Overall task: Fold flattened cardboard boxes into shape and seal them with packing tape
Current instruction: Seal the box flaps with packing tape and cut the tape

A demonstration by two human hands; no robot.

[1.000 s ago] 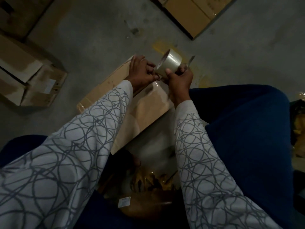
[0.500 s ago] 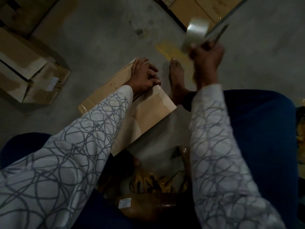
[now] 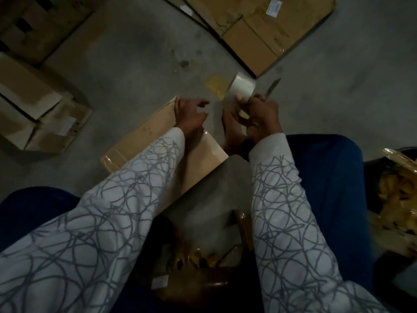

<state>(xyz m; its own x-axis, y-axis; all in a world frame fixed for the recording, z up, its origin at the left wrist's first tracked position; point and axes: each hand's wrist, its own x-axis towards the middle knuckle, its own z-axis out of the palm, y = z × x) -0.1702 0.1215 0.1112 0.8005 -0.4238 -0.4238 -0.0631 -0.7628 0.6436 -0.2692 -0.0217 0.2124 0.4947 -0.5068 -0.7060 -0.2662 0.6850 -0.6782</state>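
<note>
A small folded cardboard box [image 3: 144, 136] lies on the concrete floor under my arms. My left hand [image 3: 190, 114] rests on its far end and pinches the loose end of clear tape. A stretch of tape runs from there to the clear tape roll [image 3: 242, 88], which my right hand [image 3: 262, 116] grips together with a thin blade [image 3: 272, 88] that sticks up past the knuckles. A bare foot [image 3: 232, 132] sits on the floor between my hands.
Flattened cardboard boxes [image 3: 266, 28] lie at the top right. More boxes [image 3: 33, 109] are stacked at the left. A bag of yellow packets [image 3: 397, 190] sits at the right edge, and a dark bag with packets [image 3: 203, 263] lies between my blue-clad knees.
My right hand, raised high with the roll half a second ago, has come back down beside my left hand. My left hand has stayed on the box end.
</note>
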